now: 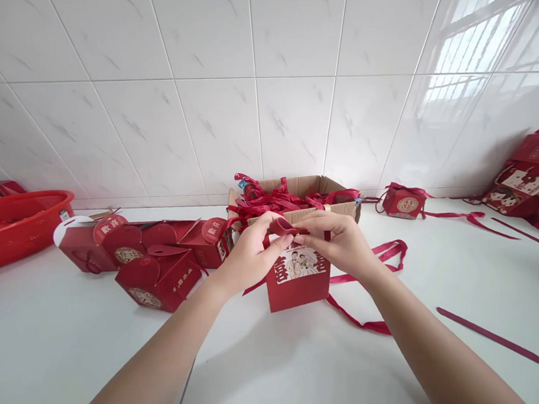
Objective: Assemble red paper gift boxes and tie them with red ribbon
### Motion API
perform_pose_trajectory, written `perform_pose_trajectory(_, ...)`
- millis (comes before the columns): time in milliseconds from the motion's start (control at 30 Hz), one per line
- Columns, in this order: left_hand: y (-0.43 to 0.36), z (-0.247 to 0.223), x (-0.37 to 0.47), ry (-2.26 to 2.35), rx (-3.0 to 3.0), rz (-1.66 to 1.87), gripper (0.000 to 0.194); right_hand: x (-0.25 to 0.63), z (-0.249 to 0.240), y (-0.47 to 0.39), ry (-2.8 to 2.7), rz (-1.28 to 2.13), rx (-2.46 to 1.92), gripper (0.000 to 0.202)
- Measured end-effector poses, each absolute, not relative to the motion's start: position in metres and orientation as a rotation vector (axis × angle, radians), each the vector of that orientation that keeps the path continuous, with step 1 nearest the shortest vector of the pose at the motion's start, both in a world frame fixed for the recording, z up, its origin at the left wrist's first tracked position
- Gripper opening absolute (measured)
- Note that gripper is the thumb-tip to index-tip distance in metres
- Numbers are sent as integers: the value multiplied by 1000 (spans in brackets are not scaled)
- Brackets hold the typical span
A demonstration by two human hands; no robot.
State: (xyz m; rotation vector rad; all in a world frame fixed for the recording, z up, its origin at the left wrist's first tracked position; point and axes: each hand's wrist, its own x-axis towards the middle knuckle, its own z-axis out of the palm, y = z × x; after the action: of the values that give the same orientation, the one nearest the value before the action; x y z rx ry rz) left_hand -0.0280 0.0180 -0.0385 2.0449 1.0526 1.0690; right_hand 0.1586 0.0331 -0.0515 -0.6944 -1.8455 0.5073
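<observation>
A red box (300,290) with a printed couple on its front stands on the white counter in the middle. My left hand (251,254) pinches the red strap at the top of this box from the left. From the right, my right hand (336,240) pinches the same strap, fingertips close to those of my left hand. A red ribbon (363,326) trails from the box to the right over the counter. The fingers partly cover the box's top edge.
Behind is a cardboard carton (346,210) of red ribbons. Several red boxes (160,280) stand left, beside a red basin (26,229). A small ribboned box (404,203), a loose strap (489,335) and stacked boxes (527,182) are on the right.
</observation>
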Motion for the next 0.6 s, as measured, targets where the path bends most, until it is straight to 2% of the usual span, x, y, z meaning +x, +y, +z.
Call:
perform_pose_trajectory(233, 27, -48, -29, 1295, 2217, 1074, 15, 157, -66, 50, -1701, 993, -969, 26)
perform_pose_trajectory(433, 33, -51, -31, 1279, 2176, 1104, 18, 158, -66, 49, -1752, 1121, -951, 30)
perform_pose_trajectory(600, 33, -50, -32, 1299, 2163, 1095, 19, 157, -70, 50, -1801, 1062, -921, 33)
